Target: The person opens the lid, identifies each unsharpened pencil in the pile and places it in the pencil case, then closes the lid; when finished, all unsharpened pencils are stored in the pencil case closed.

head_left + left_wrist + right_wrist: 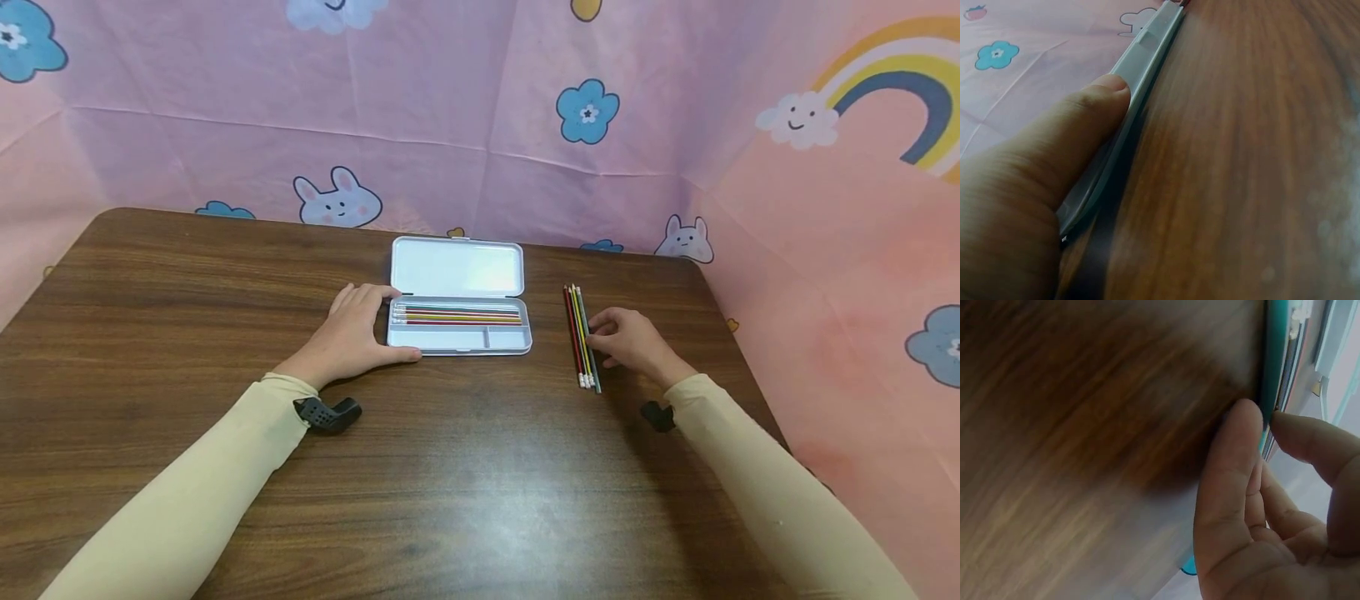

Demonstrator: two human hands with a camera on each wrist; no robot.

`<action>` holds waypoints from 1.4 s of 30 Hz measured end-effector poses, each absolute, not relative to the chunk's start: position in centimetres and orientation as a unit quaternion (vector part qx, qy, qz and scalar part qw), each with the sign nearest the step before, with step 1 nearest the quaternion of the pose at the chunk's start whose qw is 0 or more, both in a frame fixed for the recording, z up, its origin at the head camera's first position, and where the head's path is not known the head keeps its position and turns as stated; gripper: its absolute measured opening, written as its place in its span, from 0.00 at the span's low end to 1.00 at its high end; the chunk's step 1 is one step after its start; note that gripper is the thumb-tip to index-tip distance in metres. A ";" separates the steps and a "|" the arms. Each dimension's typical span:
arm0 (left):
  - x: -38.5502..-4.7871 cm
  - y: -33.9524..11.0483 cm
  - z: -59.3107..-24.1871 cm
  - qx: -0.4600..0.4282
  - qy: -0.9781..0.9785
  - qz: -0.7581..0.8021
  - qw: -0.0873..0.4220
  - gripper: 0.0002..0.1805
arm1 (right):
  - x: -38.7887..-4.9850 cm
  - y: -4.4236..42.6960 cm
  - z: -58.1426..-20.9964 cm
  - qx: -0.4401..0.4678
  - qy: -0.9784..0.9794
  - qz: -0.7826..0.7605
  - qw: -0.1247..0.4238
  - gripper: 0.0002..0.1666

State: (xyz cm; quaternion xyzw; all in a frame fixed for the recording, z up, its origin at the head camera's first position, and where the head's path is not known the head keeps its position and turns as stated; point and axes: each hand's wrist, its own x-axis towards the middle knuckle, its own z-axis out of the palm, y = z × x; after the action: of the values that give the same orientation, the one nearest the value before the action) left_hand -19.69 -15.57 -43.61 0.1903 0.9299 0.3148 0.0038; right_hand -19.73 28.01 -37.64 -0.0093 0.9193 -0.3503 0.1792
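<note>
A white pencil case (442, 339) lies open on the table, its lid tipped back. Several pencils (457, 317) lie side by side in its long rear compartment. My left hand (348, 337) holds the case's left end, thumb along the front edge and fingers at the back corner. In the left wrist view the thumb (1094, 115) presses against the case's side (1141, 59). To the right of the case, several loose pencils (576, 337) lie together, erasers toward me. My right hand (633, 343) pinches the outermost green pencil (1274, 356) between thumb and finger.
The front compartments of the case are bare, with a small divider (487, 337) between them. A brown wooden table (480, 483) carries everything. Patterned pink cloth (450, 108) hangs behind the table and along its right side.
</note>
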 end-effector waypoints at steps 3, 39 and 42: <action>-19.7 -15.6 -43.6 0.189 0.929 0.316 0.006 0.59 | -19.7 28.2 -37.6 -0.004 0.922 -0.341 0.182 0.21; -19.5 -15.6 -43.5 0.187 0.931 0.314 0.006 0.58 | -19.9 28.9 -36.2 -0.194 0.969 -0.130 -0.084 0.14; -19.6 -15.5 -43.5 0.188 0.931 0.314 0.006 0.59 | -20.1 27.7 -36.1 -0.212 0.963 -0.136 -0.094 0.15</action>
State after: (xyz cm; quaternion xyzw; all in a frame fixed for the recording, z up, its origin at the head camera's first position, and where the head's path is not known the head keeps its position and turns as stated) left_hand -19.56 -15.47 -43.50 0.1879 0.9307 0.3138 0.0056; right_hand -20.07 27.67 -36.09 -0.2117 0.9633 -0.1355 -0.0944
